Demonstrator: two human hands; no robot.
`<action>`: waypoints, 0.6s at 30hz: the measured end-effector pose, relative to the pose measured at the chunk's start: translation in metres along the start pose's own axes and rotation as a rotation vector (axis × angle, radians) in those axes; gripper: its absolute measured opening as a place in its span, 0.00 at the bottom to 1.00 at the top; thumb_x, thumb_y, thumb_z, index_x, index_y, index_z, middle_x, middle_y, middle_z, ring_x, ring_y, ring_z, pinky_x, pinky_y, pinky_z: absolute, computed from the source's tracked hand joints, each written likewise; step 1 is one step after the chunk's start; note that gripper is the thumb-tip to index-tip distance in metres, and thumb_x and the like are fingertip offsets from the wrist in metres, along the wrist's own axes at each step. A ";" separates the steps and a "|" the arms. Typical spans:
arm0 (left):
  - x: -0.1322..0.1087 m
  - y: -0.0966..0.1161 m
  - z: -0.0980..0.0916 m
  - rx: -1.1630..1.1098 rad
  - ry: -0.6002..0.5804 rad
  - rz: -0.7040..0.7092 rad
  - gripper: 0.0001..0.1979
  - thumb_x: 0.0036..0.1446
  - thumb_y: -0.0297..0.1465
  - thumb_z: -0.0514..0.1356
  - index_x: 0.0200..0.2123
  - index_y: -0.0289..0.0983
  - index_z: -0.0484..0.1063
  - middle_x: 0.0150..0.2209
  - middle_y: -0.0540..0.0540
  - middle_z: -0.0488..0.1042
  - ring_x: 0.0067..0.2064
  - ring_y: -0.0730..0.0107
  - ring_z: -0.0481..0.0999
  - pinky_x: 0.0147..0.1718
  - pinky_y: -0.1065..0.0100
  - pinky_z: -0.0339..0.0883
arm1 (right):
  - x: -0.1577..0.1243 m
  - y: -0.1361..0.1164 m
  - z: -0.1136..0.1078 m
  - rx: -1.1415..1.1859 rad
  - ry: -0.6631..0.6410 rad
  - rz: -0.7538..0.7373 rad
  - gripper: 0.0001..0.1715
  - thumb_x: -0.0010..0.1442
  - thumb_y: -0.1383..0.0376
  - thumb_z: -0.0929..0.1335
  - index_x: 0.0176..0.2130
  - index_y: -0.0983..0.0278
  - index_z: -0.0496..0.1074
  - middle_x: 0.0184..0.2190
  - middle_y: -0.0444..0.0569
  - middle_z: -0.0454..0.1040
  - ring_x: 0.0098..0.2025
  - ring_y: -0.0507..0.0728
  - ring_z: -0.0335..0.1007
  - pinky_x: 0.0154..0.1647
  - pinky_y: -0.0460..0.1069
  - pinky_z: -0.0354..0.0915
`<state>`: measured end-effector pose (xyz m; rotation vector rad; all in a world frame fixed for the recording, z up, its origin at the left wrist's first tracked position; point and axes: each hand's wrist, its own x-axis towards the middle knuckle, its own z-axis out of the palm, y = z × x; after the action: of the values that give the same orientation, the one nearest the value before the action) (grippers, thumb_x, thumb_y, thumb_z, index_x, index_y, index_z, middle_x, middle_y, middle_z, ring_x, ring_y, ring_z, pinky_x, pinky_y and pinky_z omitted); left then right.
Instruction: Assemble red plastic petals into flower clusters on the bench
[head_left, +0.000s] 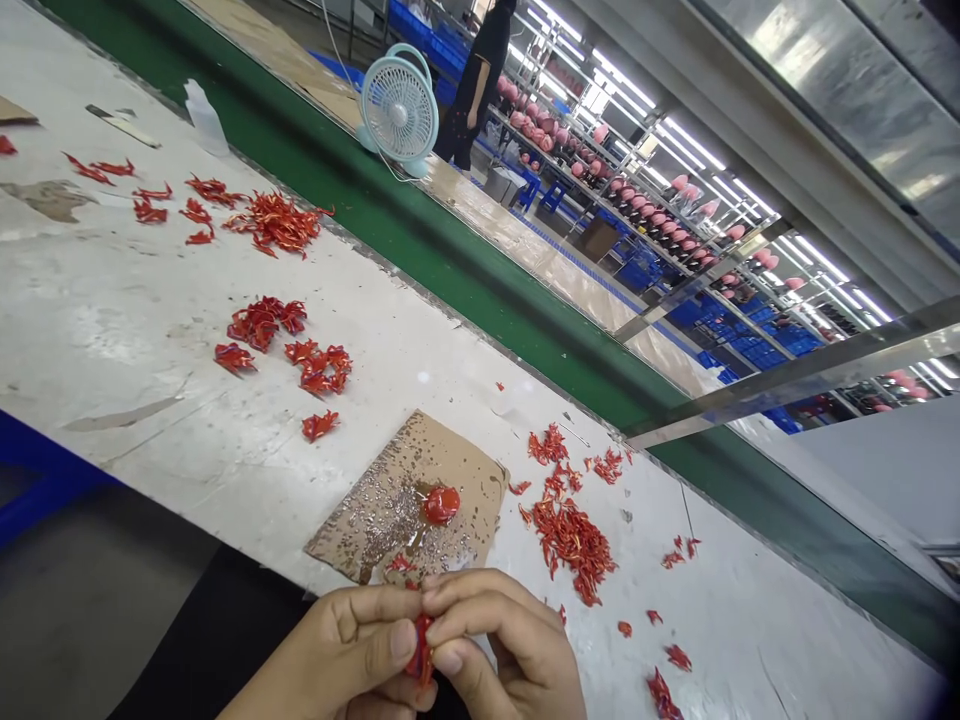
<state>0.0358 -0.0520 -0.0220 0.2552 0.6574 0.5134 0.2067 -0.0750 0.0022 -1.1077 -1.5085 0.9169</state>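
fig. 1, head-worn view, tilted, read left to right. lower left: grey floor (67, 600) and a blue frame member (45, 480) lie beside dark clothing (210, 620), which the frame cuts off. a scuffed, white-coated work table (135, 330) runs diagonally across the view. on it lie a white plastic bottle (204, 118) and scattered clusters of small, glossy, crinkled red pieces (276, 222), their material hard to make out. a square of brown corrugated cardboard (352, 530), flecked with fine silver specks, bears a round, glossy red blob (441, 505). at the bottom edge, partly cut off, the curled left hand (349, 650) and curled right hand (510, 640) are closed together, pinching a narrow red piece (421, 650) between them, just below the cardboard; the fingers hide most of it. right of the cardboard lies a larger heap of red pieces (570, 545). background: a green band (480, 340) edges the table. a pale blue desk fan (397, 110) stands beyond it, beside a person in black clothing (476, 85), whose head the top edge cuts off. further right, metal racks hold rows of rounded pink forms (600, 170), of uncertain kind, above blue plastic crates (757, 340), under long tube lights (675, 150). a steel bar (787, 375) crosses the far right.
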 end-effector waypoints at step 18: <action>0.005 -0.013 -0.014 0.025 -0.097 0.055 0.16 0.49 0.40 0.73 0.33 0.32 0.79 0.26 0.48 0.72 0.25 0.82 0.65 0.25 0.80 0.59 | -0.021 0.014 0.019 0.029 0.131 0.052 0.09 0.64 0.56 0.72 0.44 0.51 0.80 0.42 0.51 0.80 0.44 0.61 0.79 0.45 0.55 0.75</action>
<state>0.0352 -0.0595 -0.0404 0.3206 0.5640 0.5422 0.1922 -0.0912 -0.0207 -1.1678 -1.3612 0.8818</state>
